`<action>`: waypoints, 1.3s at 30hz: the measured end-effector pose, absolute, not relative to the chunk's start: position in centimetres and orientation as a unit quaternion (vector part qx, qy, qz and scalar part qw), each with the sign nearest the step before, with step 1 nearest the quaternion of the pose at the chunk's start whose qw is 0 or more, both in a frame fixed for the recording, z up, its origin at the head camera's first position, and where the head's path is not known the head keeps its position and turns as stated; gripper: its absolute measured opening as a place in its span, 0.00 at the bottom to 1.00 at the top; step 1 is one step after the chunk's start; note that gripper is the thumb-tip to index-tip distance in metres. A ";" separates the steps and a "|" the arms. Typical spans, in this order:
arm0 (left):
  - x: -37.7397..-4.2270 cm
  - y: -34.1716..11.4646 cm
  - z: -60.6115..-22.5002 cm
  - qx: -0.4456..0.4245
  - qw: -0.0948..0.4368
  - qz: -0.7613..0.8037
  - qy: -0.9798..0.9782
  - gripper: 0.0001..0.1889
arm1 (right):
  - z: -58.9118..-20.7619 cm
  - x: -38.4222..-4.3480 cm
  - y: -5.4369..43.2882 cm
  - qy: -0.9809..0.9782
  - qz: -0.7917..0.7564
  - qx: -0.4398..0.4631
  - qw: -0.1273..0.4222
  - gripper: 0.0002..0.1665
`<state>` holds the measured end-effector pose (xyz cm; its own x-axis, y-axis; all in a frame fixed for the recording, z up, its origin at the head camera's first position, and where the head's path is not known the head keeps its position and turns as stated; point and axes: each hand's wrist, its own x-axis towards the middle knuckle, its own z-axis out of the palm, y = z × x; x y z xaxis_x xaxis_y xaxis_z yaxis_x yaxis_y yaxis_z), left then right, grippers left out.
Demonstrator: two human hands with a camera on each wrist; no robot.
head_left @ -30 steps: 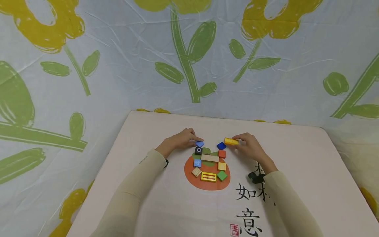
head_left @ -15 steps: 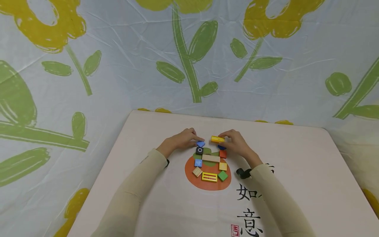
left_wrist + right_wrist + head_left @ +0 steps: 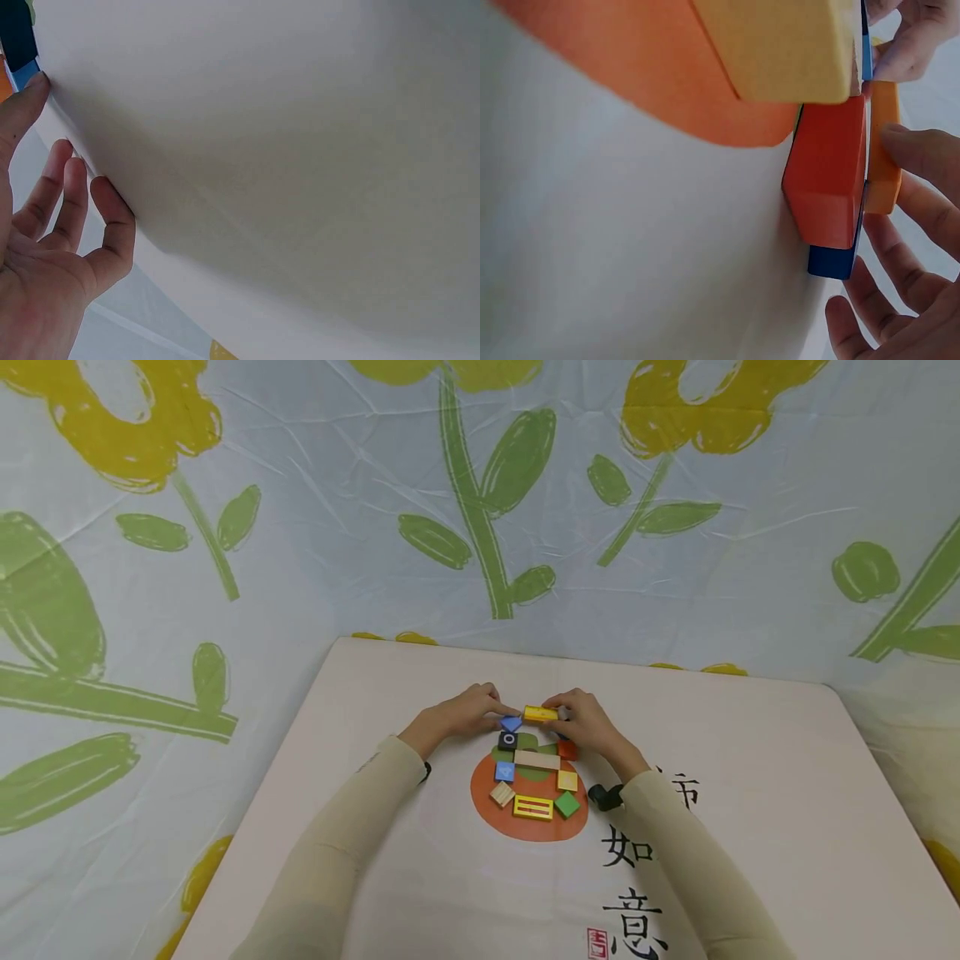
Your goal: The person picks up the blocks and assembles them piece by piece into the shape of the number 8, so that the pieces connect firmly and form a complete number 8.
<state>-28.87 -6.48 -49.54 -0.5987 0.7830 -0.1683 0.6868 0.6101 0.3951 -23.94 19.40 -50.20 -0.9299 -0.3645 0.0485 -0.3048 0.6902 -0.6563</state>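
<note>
In the head view, my left hand (image 3: 465,713) pinches a light blue block (image 3: 511,724) between thumb and index finger, at the top left of a block arrangement. My right hand (image 3: 588,723) grips a yellow rectangular block (image 3: 537,714) just right of it. The right wrist view shows my thumb on this block's face, close above a red block (image 3: 826,165) and a dark blue block (image 3: 830,262). From above, the right hand mostly hides the dark blue one. A black block (image 3: 507,741) marked with a white ring lies below the light blue one.
A long plain wooden block (image 3: 537,760) spans the arrangement. Around it sit a blue block (image 3: 505,771), a striped wooden block (image 3: 502,794), a red-striped yellow block (image 3: 533,808), a green block (image 3: 567,805) and a pale yellow block (image 3: 567,781). The table (image 3: 420,877) bears printed characters.
My right hand has carried the yellow block leftward, past the dark blue block, to a spot beside the light blue one. The left hand has stayed at the light blue block.
</note>
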 end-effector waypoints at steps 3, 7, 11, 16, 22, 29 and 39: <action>-28.9 -6.5 -49.4 0.417 0.166 0.149 0.881 0.20 | -50.3 -24.1 19.4 0.919 -0.342 -0.189 0.040 0.18; -28.9 -6.5 -49.4 0.420 0.166 0.151 0.879 0.20 | -50.4 -24.3 19.3 0.920 -0.336 -0.199 0.035 0.18; -29.0 -6.6 -49.7 0.424 0.162 0.148 0.879 0.20 | -50.6 -24.5 19.3 0.920 -0.337 -0.199 0.036 0.18; -29.0 -6.6 -49.7 0.424 0.165 0.152 0.877 0.20 | -50.7 -24.4 19.4 0.917 -0.343 -0.198 0.035 0.17; -29.0 -6.6 -49.6 0.424 0.163 0.149 0.878 0.20 | -51.0 -24.6 19.5 0.917 -0.339 -0.206 0.034 0.16; -28.9 -6.6 -49.6 0.418 0.163 0.148 0.881 0.20 | -51.1 -24.6 19.4 0.925 -0.317 -0.208 0.038 0.16; -28.8 -6.5 -49.5 0.424 0.160 0.128 0.882 0.21 | -50.9 -24.2 19.1 0.939 -0.291 -0.167 0.069 0.19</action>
